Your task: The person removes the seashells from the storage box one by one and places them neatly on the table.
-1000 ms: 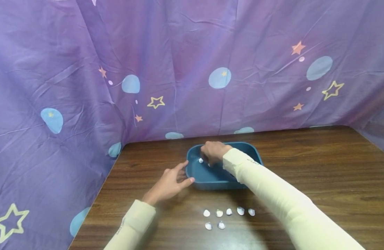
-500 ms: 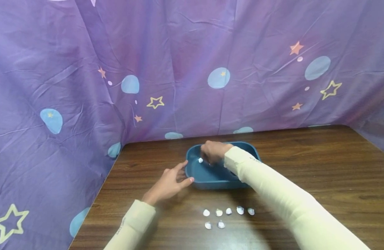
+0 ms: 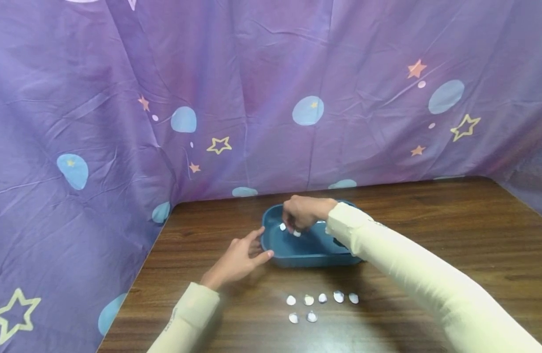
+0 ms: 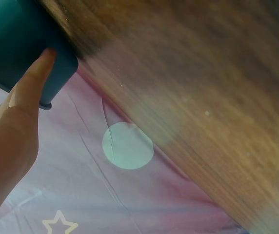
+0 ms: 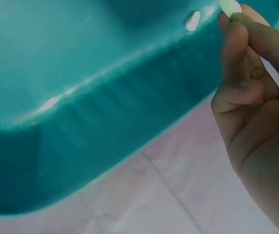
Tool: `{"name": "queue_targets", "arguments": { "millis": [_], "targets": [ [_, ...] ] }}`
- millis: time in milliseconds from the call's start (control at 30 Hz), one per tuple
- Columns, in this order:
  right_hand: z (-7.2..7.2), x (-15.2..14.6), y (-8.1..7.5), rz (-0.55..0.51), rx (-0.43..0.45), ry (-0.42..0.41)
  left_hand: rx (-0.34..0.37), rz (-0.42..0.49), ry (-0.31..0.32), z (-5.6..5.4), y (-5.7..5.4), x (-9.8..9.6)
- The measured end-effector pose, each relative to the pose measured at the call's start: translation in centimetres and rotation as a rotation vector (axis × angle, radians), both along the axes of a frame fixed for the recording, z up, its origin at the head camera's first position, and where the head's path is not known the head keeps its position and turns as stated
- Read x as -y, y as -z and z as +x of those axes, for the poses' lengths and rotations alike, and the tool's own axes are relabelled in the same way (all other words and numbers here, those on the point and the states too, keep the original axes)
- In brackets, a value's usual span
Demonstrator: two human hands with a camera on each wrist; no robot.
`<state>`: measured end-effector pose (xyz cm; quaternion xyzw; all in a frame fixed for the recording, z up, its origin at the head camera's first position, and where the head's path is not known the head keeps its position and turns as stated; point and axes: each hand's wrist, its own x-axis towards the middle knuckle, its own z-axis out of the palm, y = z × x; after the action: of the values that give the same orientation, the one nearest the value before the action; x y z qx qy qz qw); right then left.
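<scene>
A blue-green plastic basin stands on the wooden table. My left hand rests at its left end, thumb and fingers spread and touching the outer wall. In the left wrist view, a straight finger lies along that wall. My right hand is inside the basin and pinches a small white seashell between thumb and fingertips. Just left of these fingers, another white shell lies on the basin floor. Several white shells lie in two rows on the table in front of the basin.
The brown wooden table extends to both sides of the basin. Behind it hangs a purple curtain printed with stars and blue spots, which also runs along the left table edge.
My right hand has lifted slightly, and a white shell now shows at its fingertips. My left hand, the basin and the shells on the table look unmoved.
</scene>
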<state>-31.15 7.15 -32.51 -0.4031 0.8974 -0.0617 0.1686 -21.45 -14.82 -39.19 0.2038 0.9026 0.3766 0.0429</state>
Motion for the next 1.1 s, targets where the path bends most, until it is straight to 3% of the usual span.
{"name": "queue_targets", "arguments": {
  "millis": [300,633,833,1100],
  "targets": [
    [2.9,-1.2,-1.9,-0.100,0.013,-0.091,0.003,-0.016,-0.015,-0.2,-0.1,0.0],
    [6.8,-2.8,-2.6,-0.203,0.009,-0.152,0.006,-0.005,-0.003,-0.1,0.1,0.0],
    [9.1,-3.9,-2.0,-0.212,0.016,-0.155,0.016,0.003,-0.010,0.0,0.1,-0.1],
    [11.3,-4.8,0.1,-0.221,0.033,-0.159,0.014,-0.004,-0.015,0.1,0.1,-0.1]
  ]
}}
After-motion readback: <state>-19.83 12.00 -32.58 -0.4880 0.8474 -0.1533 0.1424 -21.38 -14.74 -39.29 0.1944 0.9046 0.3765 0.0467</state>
